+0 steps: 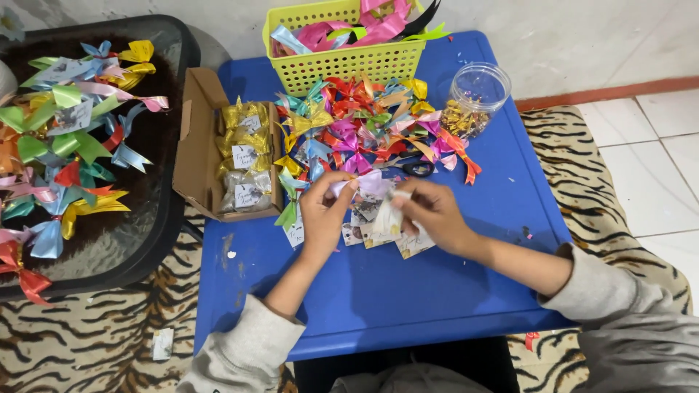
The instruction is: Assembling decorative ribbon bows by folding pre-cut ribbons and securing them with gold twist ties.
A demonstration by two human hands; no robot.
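My left hand pinches a pale lilac ribbon bow over the blue table. My right hand holds a small white card against the bow. Under both hands lies a small stack of printed cards. Just beyond them spreads a heap of coloured ribbon bows, with black-handled scissors at its near edge.
A yellow-green basket of ribbons stands at the table's far edge, a clear jar of gold bits to its right. A cardboard box holds gold and silver bows at the left. More bows lie on a dark tray at the far left.
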